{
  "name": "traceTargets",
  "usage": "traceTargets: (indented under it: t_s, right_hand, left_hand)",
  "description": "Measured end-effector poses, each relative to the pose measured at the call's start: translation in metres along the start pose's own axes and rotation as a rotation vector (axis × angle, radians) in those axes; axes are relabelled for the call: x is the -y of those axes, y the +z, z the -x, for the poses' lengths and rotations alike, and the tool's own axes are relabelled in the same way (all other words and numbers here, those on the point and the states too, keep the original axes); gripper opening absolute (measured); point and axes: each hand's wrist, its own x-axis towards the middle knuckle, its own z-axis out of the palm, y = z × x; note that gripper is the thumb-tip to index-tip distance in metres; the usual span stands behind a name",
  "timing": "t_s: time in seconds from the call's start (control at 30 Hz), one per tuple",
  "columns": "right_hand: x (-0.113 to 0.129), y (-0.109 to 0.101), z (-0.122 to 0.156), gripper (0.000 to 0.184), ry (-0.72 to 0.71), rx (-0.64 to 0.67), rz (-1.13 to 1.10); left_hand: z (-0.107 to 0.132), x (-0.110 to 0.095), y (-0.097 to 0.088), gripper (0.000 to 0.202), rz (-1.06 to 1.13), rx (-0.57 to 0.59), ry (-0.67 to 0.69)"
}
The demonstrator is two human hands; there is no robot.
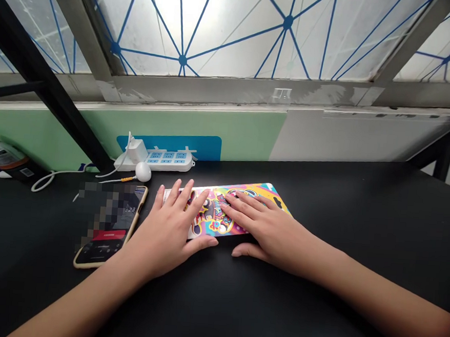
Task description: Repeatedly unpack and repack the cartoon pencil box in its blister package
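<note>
We have the flat, rectangular, multicoloured printed packet [216, 225] lying on the black tabletop [346, 202], just right of the smartphone in a tan case [105, 250]. Our left hand [174, 226] lies over its left end and our right hand [267, 228] over its right half, each grip open, palm down, closed around nothing. We judge the packet laid out and both hands placed, with no lifting yet done; whether it has been opened we cannot tell.
</note>
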Motion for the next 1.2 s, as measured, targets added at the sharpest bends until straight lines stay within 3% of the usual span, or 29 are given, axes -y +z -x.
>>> traceTargets:
  t_s: [0.13,0.3,0.43,0.53,0.63,0.8,0.9,1.07,1.13,1.2]
  right_hand:
    - [-0.006,-0.010,0.004,0.080,0.019,0.045,-0.102]
    - [-0.025,-0.031,0.021,0.082,0.091,0.135,-0.145]
    - [-0.042,-0.041,0.032,0.066,0.155,0.144,-0.127]
    - [-0.039,-0.037,0.028,0.061,0.180,0.056,-0.049]
    - [-0.023,-0.023,0.014,0.070,0.142,-0.046,0.018]
    - [-0.006,-0.005,0.002,0.089,0.041,0.029,-0.022]
    - [-0.018,-0.016,0.013,0.082,0.096,0.079,-0.056]
    - [-0.053,-0.045,0.036,0.055,0.241,0.187,-0.141]
    - [-0.058,-0.045,0.036,0.058,0.285,0.176,-0.140]
    - [-0.052,-0.036,0.031,0.073,0.284,0.122,-0.117]
  left_hand:
    - [-0.001,0.007,-0.001,0.092,0.058,0.072,-0.043]
    - [-0.001,0.007,-0.004,0.094,0.069,0.078,-0.066]
    - [-0.002,0.005,-0.005,0.097,0.030,0.111,-0.086]
    - [-0.001,0.005,-0.004,0.097,0.008,0.118,-0.088]
    - [0.000,0.005,-0.003,0.097,-0.011,0.127,-0.084]
    - [-0.001,0.006,-0.003,0.101,-0.028,0.164,-0.105]
    - [-0.003,0.006,-0.003,0.102,-0.021,0.167,-0.098]
    - [-0.003,0.005,-0.003,0.100,-0.016,0.138,-0.082]
    - [-0.003,0.005,-0.004,0.099,-0.013,0.148,-0.091]
    - [-0.003,0.006,-0.004,0.100,-0.011,0.162,-0.103]
